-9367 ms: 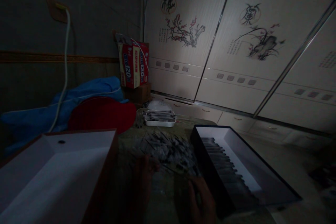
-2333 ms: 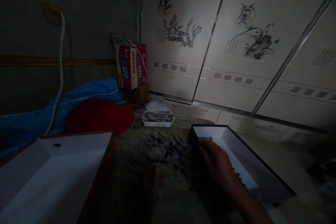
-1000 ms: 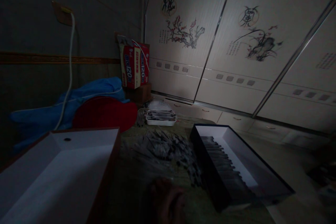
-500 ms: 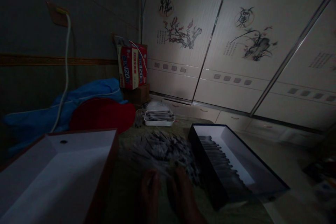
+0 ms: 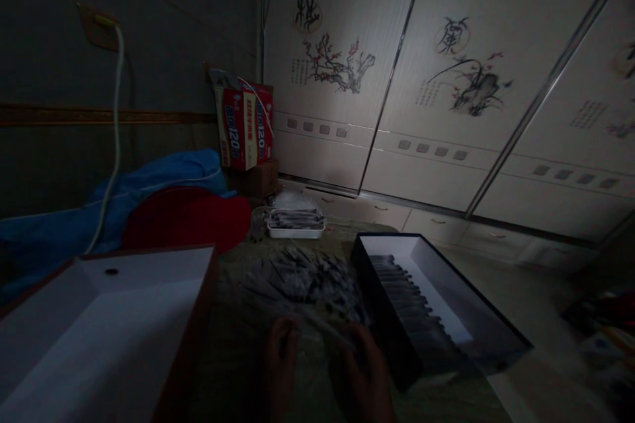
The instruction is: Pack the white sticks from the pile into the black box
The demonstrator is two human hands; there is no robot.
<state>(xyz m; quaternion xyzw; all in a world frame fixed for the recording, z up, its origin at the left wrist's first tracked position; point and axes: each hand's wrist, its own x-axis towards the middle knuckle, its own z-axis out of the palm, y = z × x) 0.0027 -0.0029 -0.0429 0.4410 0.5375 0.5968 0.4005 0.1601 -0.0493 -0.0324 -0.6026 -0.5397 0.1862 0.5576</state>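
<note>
A loose pile of slim, pen-like sticks [image 5: 307,277], dark and clear in tone, lies on the table in front of me. At the pile's near edge my left hand [image 5: 280,353] is curled, thumb and fingers close together; whether anything is in it is too dark to make out. My right hand [image 5: 364,367] is closed on the end of one slim pen-like stick [image 5: 325,327], which slants up and left towards the pile. To the right, a dark-sided box [image 5: 449,284] with a white inside holds a row of similar sticks [image 5: 409,297] laid side by side.
A brown-edged box with a white inside [image 5: 133,304] stands at the left. Behind the pile is a white tray [image 5: 296,233] of more sticks. A red round item [image 5: 186,218], blue cloth [image 5: 163,175], a white cable [image 5: 118,112] and a red carton [image 5: 245,125] are at the back left.
My right hand has moved right and slightly nearer, with a slim stick now showing in its fingers. My left hand stays in about the same place. The view has shifted slightly.
</note>
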